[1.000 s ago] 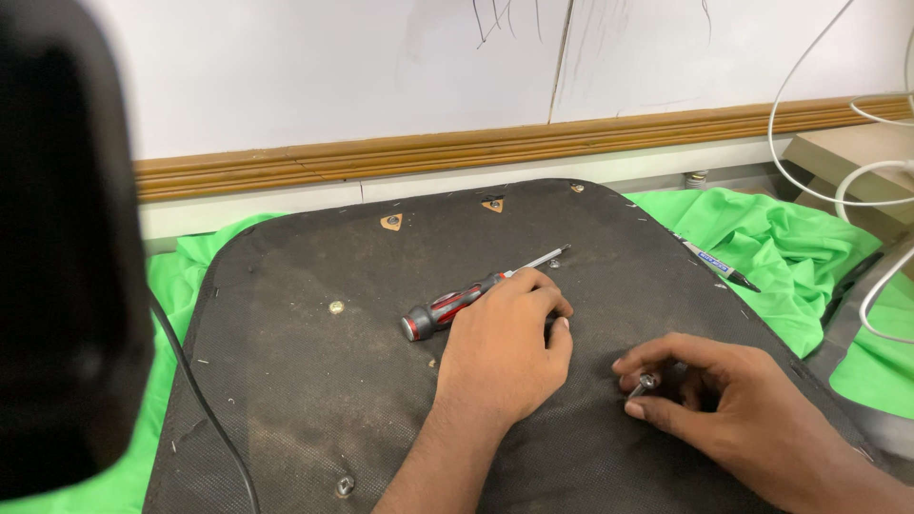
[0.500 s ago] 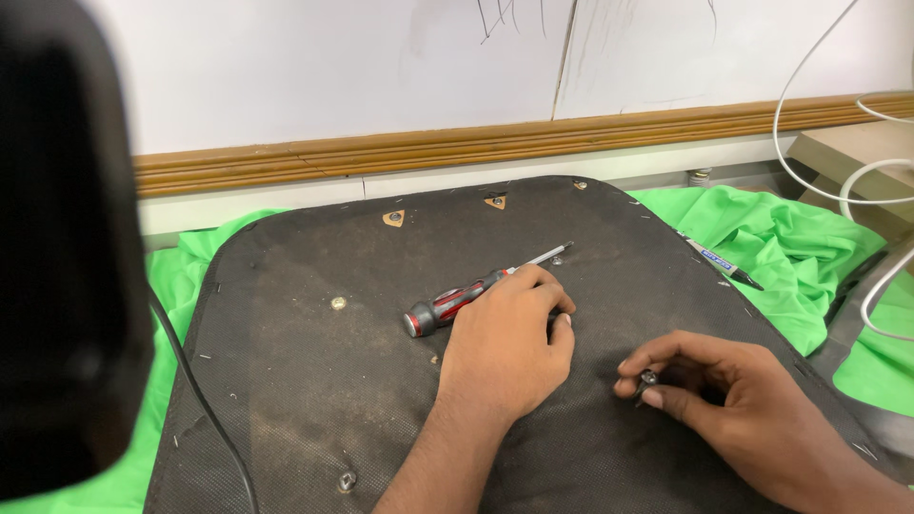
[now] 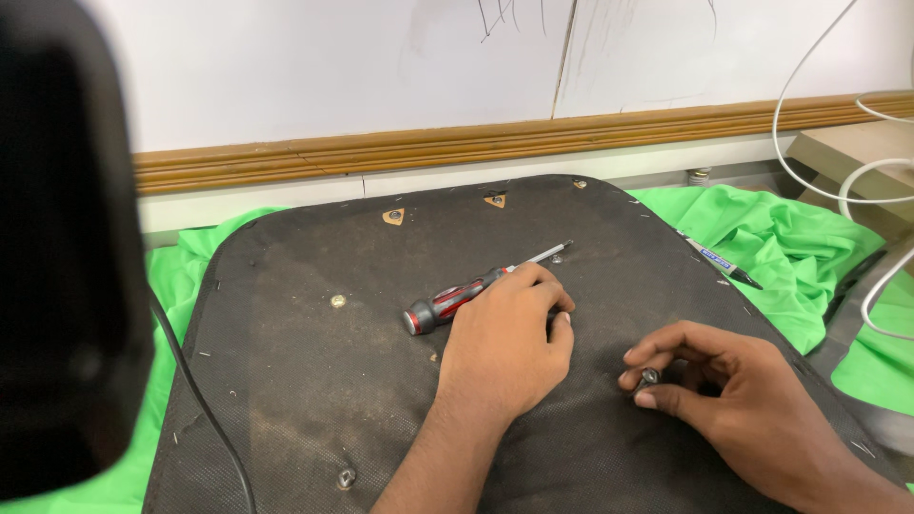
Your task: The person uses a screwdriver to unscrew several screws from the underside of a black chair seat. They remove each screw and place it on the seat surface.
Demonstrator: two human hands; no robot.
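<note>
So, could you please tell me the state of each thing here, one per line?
screwdriver: lying flat on the pad, left hand beside it
left hand: resting palm down, holding nothing
right hand: fingertips pinching a small screw
black pad: flat, dusty
pen: capped, lying on green cloth

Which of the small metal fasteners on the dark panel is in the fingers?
The one at the right hand, pinched at its fingertips. The one at the panel's near edge and the one at mid-left lie untouched.
</note>
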